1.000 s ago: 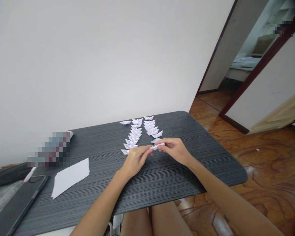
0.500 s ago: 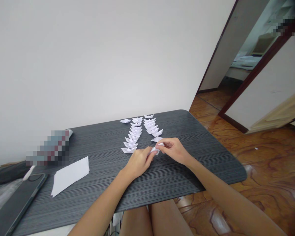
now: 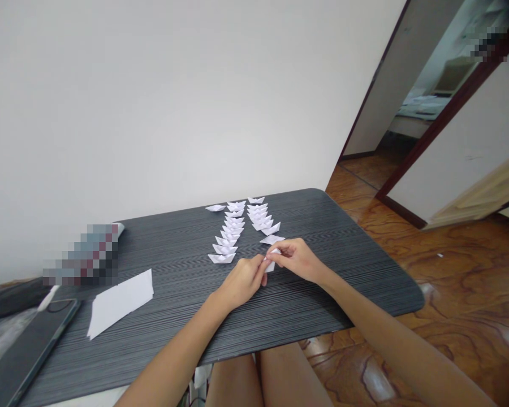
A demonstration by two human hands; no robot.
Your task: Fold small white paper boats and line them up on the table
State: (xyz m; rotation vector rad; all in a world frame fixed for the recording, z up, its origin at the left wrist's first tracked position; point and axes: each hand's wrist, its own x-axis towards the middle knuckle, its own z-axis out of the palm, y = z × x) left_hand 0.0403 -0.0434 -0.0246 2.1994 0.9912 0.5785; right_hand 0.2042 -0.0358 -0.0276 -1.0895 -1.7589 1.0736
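Observation:
Both my hands meet over the middle of a dark striped table point(image 3: 331, 294). My left hand point(image 3: 241, 281) and my right hand point(image 3: 296, 259) pinch a small folded piece of white paper point(image 3: 270, 263) between their fingertips, just above the tabletop. Beyond them lie two rows of several small white paper boats point(image 3: 233, 229), running away from me toward the wall. One more folded white piece point(image 3: 272, 239) lies flat just past my right hand.
A stack of white paper sheets point(image 3: 121, 301) lies at the left of the table. A dark flat device point(image 3: 21, 353) sits at the near left corner, beside a blurred-out object point(image 3: 82, 261). Wooden floor and an open doorway point(image 3: 432, 96) are to the right.
My hands have drawn closer together and the paper between them has been folded from a long strip into a shorter, more compact piece. The view has shifted slightly.

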